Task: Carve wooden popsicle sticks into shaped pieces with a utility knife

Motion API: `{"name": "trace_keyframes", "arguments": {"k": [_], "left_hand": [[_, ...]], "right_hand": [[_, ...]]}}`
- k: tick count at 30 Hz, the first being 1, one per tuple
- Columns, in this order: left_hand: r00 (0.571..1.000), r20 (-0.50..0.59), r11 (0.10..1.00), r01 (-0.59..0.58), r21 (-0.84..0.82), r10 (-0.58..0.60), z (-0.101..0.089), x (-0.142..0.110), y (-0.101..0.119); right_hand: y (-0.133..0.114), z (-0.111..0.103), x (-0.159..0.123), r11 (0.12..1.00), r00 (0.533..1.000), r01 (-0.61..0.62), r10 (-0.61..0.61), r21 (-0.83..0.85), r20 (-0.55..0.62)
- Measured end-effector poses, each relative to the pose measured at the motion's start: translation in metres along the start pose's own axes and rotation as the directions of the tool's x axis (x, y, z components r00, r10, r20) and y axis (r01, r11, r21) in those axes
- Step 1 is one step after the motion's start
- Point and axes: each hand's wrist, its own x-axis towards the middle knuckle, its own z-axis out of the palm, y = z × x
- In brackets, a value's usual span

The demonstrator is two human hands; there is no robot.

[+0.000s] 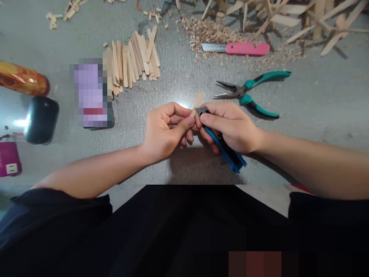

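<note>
Pinched between the thumb and finger of my left hand [165, 130] is a narrow wooden craft stick [199, 99], slanting up and to the right. My right hand [235, 125] is closed round a blue-and-black tool [226, 149] with a small metal head, its thumb pressing near that end. The metal head sits right beside the stick; whether it bites into the wood I cannot tell. Just beyond my right hand lie long-nose pliers [241, 91] with green-and-black handles, their jaws apart.
A row of craft sticks [131, 57] lies behind a phone [91, 92]. Farther back are a pink cutter knife [247, 49] with its blade out, wood shavings [207, 30] and joined sticks [314, 19]. A dark rounded case [43, 120] and an orange-patterned cylinder [24, 78] are at left.
</note>
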Motion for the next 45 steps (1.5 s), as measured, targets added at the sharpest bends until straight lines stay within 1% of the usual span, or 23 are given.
{"name": "trace_keyframes", "arguments": {"k": [3,5,7,9,11,17,21,24,27,30,34,39,45], "left_hand": [[1.0,0.002,1.0,-0.013,0.003,0.013,0.001,-0.002,-0.002],[1.0,0.0,1.0,-0.017,-0.005,0.017,0.0,-0.003,-0.003],[1.0,-0.004,1.0,0.004,0.002,-0.004,0.0,-0.003,-0.004],[1.0,-0.017,1.0,0.025,0.019,-0.025,0.0,-0.003,-0.004],[0.999,-0.024,0.999,0.023,0.029,-0.023,-0.001,-0.002,-0.005],[0.998,-0.042,0.998,-0.046,0.044,0.048,-0.002,-0.001,-0.007],[0.998,-0.043,0.995,-0.05,0.085,0.054,0.0,0.0,-0.004],[0.994,-0.06,0.988,-0.087,0.126,0.095,0.001,0.001,-0.004],[0.99,-0.053,0.981,-0.121,0.151,0.131,0.0,0.0,-0.006],[0.99,-0.045,0.977,-0.125,0.171,0.135,-0.001,-0.001,-0.007],[0.987,-0.057,0.97,-0.139,0.199,0.153,-0.002,0.0,-0.006],[0.983,-0.045,0.966,-0.164,0.202,0.176,-0.001,-0.001,-0.006],[0.986,-0.067,0.973,-0.138,0.183,0.153,0.0,-0.007,-0.008]], "right_hand": [[-0.002,0.003,-0.001,0.999,0.997,-0.05,0.049,-0.017,-0.052],[-0.003,0.005,-0.001,0.999,0.992,-0.048,0.048,0.006,-0.116],[-0.004,0.005,0.0,0.999,0.983,-0.038,0.043,0.033,-0.181],[-0.004,0.005,0.001,0.998,0.977,-0.034,0.043,0.045,-0.211],[-0.003,0.005,0.001,0.998,0.977,-0.038,0.046,0.046,-0.209],[0.0,0.009,-0.001,1.0,0.976,-0.012,0.018,0.027,-0.217],[0.0,0.011,-0.003,1.0,0.978,0.027,-0.025,0.01,-0.207],[0.001,0.012,-0.003,1.0,0.978,0.028,-0.029,-0.009,-0.206],[0.002,0.013,-0.004,1.0,0.974,0.025,-0.029,-0.018,-0.226],[0.002,0.014,-0.004,0.999,0.969,0.034,-0.042,-0.039,-0.243],[0.002,0.014,-0.004,0.997,0.971,0.039,-0.053,-0.065,-0.232],[0.005,0.012,-0.005,0.994,0.972,0.048,-0.069,-0.096,-0.226],[0.005,0.013,-0.006,0.994,0.971,0.027,-0.05,-0.101,-0.234]]}}
